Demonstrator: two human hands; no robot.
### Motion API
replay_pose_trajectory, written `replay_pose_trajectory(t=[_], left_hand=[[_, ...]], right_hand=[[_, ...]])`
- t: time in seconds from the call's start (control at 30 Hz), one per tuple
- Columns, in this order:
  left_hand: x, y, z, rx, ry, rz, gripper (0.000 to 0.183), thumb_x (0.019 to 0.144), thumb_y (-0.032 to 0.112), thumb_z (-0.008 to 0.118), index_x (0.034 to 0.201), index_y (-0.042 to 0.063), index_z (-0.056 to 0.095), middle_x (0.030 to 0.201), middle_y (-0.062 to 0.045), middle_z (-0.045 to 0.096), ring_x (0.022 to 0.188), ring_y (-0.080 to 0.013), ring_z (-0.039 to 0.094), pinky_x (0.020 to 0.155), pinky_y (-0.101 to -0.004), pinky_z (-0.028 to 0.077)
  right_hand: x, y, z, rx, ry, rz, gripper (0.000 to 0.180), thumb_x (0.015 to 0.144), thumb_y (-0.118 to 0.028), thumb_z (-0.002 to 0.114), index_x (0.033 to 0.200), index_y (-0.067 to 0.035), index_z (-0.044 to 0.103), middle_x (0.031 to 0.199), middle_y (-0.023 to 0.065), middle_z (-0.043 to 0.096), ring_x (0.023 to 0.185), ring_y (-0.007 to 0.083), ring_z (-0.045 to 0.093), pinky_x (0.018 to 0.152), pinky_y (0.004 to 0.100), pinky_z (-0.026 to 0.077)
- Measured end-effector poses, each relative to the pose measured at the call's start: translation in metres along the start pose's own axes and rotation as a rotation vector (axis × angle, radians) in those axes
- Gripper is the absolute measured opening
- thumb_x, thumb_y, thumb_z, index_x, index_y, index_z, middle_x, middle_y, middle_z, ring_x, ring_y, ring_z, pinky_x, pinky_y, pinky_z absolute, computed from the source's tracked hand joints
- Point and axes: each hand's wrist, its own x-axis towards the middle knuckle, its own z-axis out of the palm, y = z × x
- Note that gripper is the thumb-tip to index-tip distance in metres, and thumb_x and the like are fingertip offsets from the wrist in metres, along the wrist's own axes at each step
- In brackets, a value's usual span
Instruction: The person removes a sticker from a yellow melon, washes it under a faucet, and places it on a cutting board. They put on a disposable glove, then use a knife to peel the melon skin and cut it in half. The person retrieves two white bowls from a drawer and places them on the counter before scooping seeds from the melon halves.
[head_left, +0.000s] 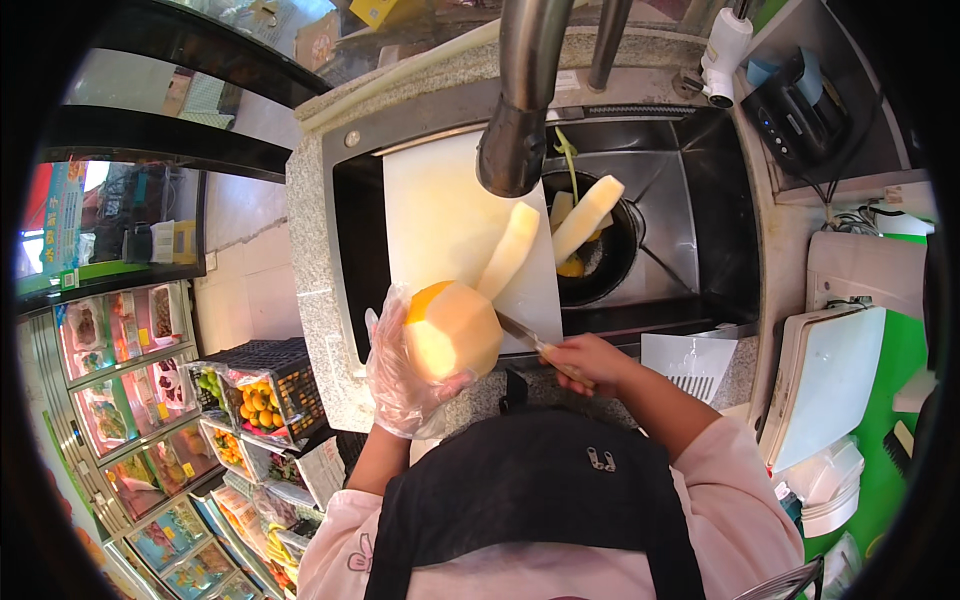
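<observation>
My left hand (405, 382), in a clear plastic glove, holds a round, mostly peeled melon (454, 334) with a strip of yellow rind left at its upper left. In my bare right hand (592, 364) is the handle of a knife (525, 330); its blade lies close against the melon's right side. The white cutting board (442, 202) spans the sink's left part. One long piece of peel (511, 244), pale side showing, lies on the board above the melon. Another peel strip (592, 214) leans over the dark round bin (626, 259) in the sink, with more scraps inside.
A steel faucet (517, 120) hangs over the board. The steel sink (675, 217) extends right. Right of it stand a black device (795, 112) and upright white boards (825, 382). Black crates of fruit (262, 375) and a display case (127, 390) are at left.
</observation>
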Motion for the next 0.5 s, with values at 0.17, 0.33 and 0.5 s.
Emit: replay_pose_trajectory(t=[0.17,0.33,0.5], left_hand=[[0.029,0.008,-0.024,0.048,-0.192,0.257,0.110,0.057,0.054,0.084,0.140,0.003,0.034,0.141,-0.018,0.044,0.131,-0.0371,0.041,0.113,-0.0536,0.022],[0.047,0.017,-0.045,0.191,-0.380,0.347,0.112,0.061,0.052,0.082,0.147,0.006,0.028,0.147,-0.018,0.036,0.135,-0.0357,0.036,0.113,-0.0478,0.025],[0.010,0.023,-0.022,0.001,0.001,0.255,0.107,0.068,0.056,0.078,0.146,0.005,0.026,0.146,-0.022,0.035,0.134,-0.0369,0.036,0.109,-0.0454,0.030]], right_hand=[[-0.054,-0.004,-0.022,-0.069,0.085,-0.107,0.034,0.093,-0.037,0.058,0.099,-0.003,0.063,0.066,0.0026,0.057,0.042,0.0089,0.048,0.035,0.0228,0.034],[-0.012,-0.031,-0.013,-0.441,0.460,-0.522,0.033,0.088,-0.031,0.058,0.090,0.002,0.061,0.068,0.0109,0.062,0.051,0.0226,0.059,0.052,0.0370,0.048],[-0.002,-0.030,-0.020,-0.893,0.868,-0.515,0.029,0.086,-0.030,0.055,0.095,-0.003,0.061,0.083,0.0222,0.065,0.082,0.0419,0.062,0.074,0.0520,0.049]])
